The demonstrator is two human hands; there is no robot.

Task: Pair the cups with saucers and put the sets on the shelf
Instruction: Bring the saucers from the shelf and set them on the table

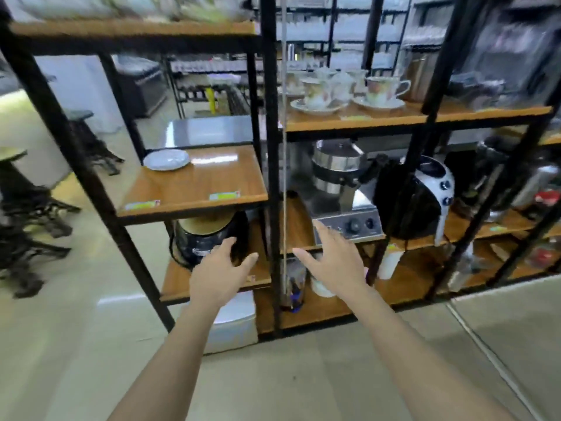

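Several floral white cups stand on a wooden shelf [409,118] at the upper right. One cup [315,91] rests on a saucer [317,108]; another cup [381,88] rests on its own saucer [379,104]. More cups crowd behind them. A lone white saucer [166,159] lies at the back left of a lower shelf [197,183]. My left hand [220,270] and my right hand [335,261] are stretched forward with fingers spread, both empty, below the shelves that hold the crockery.
Black metal posts [270,147] frame the shelving. Under the crockery stand a steel appliance [343,189], a black-and-white machine [419,196] and a black jar with a wooden lid [209,235]. A white box [233,323] sits on the floor. Dark stools [27,208] stand at the left.
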